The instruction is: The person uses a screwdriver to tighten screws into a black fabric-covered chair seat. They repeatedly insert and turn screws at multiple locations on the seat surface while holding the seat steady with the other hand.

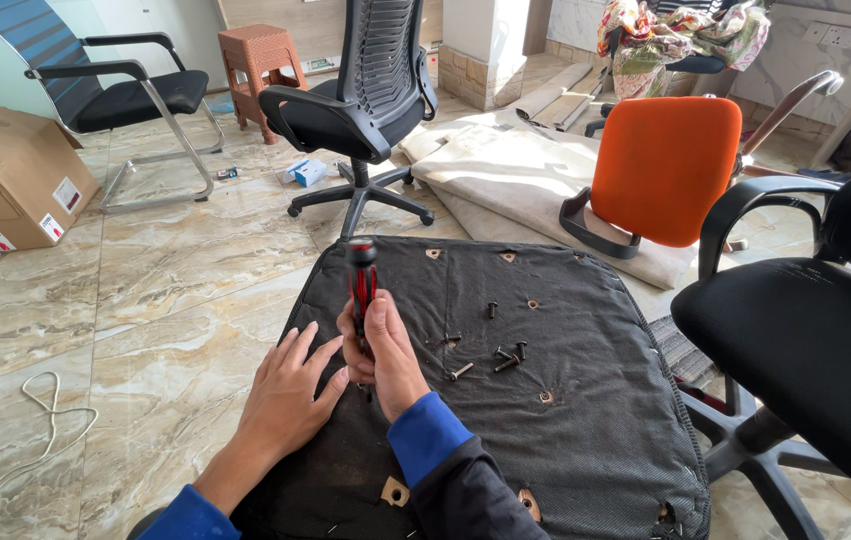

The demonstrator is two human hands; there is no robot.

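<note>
My right hand [385, 350] grips a red and black screwdriver [361, 280], held upright with its tip down on the black fabric underside of an overturned chair seat [565, 420]. My left hand [290, 395] lies flat on the seat's left edge, fingers spread, touching the right hand. Several loose black bolts [505, 355] lie on the fabric just right of my hands. The screwdriver's tip is hidden behind my right hand.
A black office chair [805, 340] stands at the right, an orange seat back [663, 165] beyond the seat, another black swivel chair [365, 110] behind. A cardboard box [10, 175] and a sled-base chair [130, 100] sit at the left. A white cord [35, 440] lies on the marble floor.
</note>
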